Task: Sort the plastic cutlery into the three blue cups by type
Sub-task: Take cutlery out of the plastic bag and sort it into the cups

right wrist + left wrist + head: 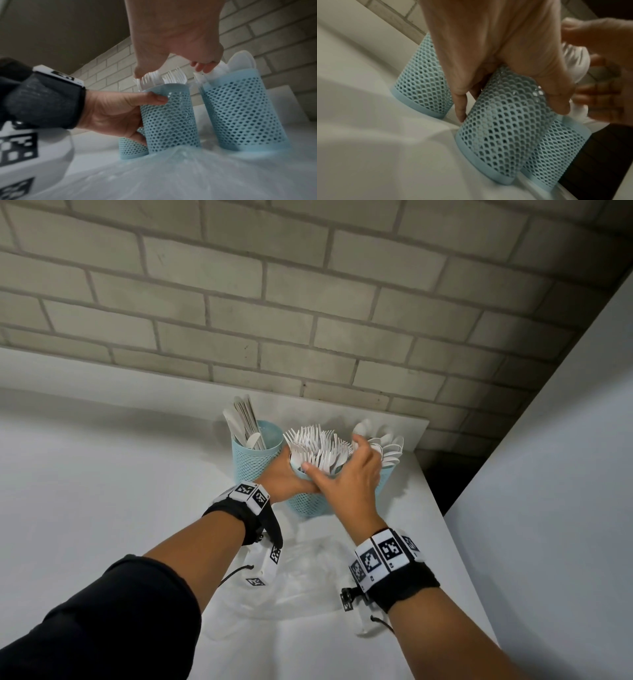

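Note:
Three blue mesh cups stand at the back of the white table (102, 508). The left cup (255, 460) holds knives (245, 419), the middle cup (308, 503) forks (315, 446), the right cup (387, 477) spoons (387, 443). My left hand (291, 479) grips the middle cup (505, 135) just under its rim, thumb in front (159, 100). My right hand (334, 455) arches over the fork heads (171, 79), thumb at the near rim and curled fingers on the far side against the spoon cup (240, 115). The fork handles are hidden inside the cup.
A crumpled clear plastic bag (301, 577) lies on the table in front of the cups. A brick wall (308, 302) runs close behind them. The table's right edge (442, 508) drops into a dark gap beside a white panel (548, 474).

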Demonstrator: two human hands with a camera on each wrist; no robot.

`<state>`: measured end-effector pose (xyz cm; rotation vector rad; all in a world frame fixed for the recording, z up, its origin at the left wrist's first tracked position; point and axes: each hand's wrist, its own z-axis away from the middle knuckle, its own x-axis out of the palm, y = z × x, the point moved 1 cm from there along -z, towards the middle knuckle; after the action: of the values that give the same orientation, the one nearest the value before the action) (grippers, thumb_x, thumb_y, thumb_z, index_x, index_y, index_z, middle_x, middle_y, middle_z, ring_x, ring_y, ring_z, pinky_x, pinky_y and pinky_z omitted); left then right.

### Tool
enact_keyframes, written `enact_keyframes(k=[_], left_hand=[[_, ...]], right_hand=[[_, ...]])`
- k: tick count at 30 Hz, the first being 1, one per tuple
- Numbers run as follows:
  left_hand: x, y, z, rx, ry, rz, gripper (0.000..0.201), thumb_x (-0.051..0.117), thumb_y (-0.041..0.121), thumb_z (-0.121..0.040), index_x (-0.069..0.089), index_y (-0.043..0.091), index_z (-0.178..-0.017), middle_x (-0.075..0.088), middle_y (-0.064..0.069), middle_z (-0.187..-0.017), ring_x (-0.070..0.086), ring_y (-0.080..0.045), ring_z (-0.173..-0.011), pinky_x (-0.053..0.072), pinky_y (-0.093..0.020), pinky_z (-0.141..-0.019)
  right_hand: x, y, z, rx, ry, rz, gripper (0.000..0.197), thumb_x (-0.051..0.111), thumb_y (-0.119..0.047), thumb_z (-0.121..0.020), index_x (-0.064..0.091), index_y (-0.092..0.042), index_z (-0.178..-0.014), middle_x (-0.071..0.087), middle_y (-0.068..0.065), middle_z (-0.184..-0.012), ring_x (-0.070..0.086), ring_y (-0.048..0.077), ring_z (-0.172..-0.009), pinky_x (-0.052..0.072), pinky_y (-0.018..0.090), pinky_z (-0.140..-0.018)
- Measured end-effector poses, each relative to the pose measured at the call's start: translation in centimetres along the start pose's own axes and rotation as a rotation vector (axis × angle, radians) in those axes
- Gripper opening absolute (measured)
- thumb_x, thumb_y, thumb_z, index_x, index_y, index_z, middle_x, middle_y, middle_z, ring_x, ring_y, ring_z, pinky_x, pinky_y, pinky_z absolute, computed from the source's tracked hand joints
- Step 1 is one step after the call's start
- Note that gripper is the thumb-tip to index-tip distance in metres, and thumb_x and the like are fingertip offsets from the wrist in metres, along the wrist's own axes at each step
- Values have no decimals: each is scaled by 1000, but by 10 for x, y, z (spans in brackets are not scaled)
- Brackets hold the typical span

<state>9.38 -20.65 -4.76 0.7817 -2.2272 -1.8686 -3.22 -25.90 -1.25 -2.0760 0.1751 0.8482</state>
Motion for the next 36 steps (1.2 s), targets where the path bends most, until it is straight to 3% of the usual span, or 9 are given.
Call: enact_keyframes(k=[4, 10, 14, 18, 23, 26, 29, 32, 36], left_hand=[[0, 0, 1, -13, -23, -32, 65, 65, -11, -79, 32, 7, -132, 49, 10, -121, 51, 3, -111, 39, -2, -91], [-6, 6, 4, -125, -127, -291, 50, 79, 13, -71, 63, 11, -118, 65, 3, -110, 60, -11, -103, 44, -27, -102], [-7, 3, 2, -88, -33, -229, 75, 85, 15, -61, 49, 13, -127, 57, -3, -125, 51, -17, -120, 39, -37, -108], [-9, 3, 0, -141, 3, -154, 78, 84, 5, -59, 42, 15, -124, 58, 4, -113, 54, -12, -110, 40, -24, -99], [-8, -1, -1, -196, -32, -134, 99, 89, 20, -55, 33, 18, -136, 56, 10, -122, 54, -6, -111, 41, -16, -94], [-6, 0, -1, -211, -31, -125, 97, 89, 22, -55, 36, 18, -135, 57, 11, -121, 54, -6, -112, 44, -24, -100], [-5, 4, -1, -189, -3, -145, 70, 83, 4, -65, 42, 23, -118, 55, 18, -100, 53, 6, -92, 39, 3, -75], [-3, 7, -1, -164, -13, -176, 56, 81, 2, -66, 53, 17, -112, 62, 7, -100, 59, -8, -97, 45, -10, -83], [1, 11, -3, -122, 39, -143, 70, 79, -1, -68, 35, 21, -118, 50, 17, -96, 53, 1, -98, 36, 4, -78]], right_hand=[[13, -3, 4, -19, -179, -50, 118, 77, -50, -67, 0, -13, -149, 27, 17, -148, 27, 31, -137, 27, 42, -114], [16, -28, -36, -34, -392, -191, 127, 85, -41, -60, -6, -32, -148, 21, 12, -149, 28, 25, -136, 27, 39, -113], [32, -33, -38, -144, -319, -119, 65, 79, -28, -64, 48, -32, -121, 40, 4, -124, 54, 19, -101, 51, 41, -91], [30, -29, -39, -128, -122, -308, 34, 71, -17, -70, 53, -25, -98, 56, 1, -100, 60, 21, -83, 54, 45, -72], [12, -23, -42, -138, 18, -458, 63, 76, -21, -75, 43, -20, -128, 54, 2, -118, 56, 10, -99, 46, 17, -85], [12, -14, -41, -147, 36, -327, 80, 77, -33, -73, 33, -25, -139, 35, 5, -138, 42, 16, -124, 37, 22, -99], [18, -12, -42, -111, -102, -198, 84, 74, -45, -73, 31, -29, -142, 23, 6, -150, 30, 21, -136, 34, 31, -105], [22, -18, -49, -158, -349, -59, 67, 74, -41, -75, 47, -26, -135, 34, 8, -146, 35, 25, -134, 32, 33, -106], [19, -27, -63, -101, -267, 103, 72, 71, -46, -75, 42, -28, -138, 34, 11, -147, 31, 31, -134, 29, 41, -109]])
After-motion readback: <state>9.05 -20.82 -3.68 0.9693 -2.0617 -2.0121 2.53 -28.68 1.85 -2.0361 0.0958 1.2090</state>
